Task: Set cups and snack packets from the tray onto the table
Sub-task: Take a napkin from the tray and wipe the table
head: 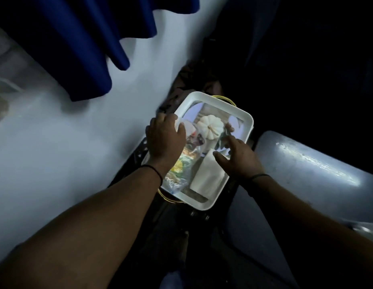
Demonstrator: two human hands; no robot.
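Dim surroundings, with a pale table surface (pixel 56 142) just beside the white tray (pixel 247 122) under a blue cloth (pixel 87 49). I see my left hand (pixel 164 136) curled over a cup (pixel 187 130) at the tray's table-side edge, apparently closing on it. My right hand (pixel 237 157) hovers spread above the tray's other side. Snack packets (pixel 179 165) lie inside. Next, I judge: lift the cup across to the table.
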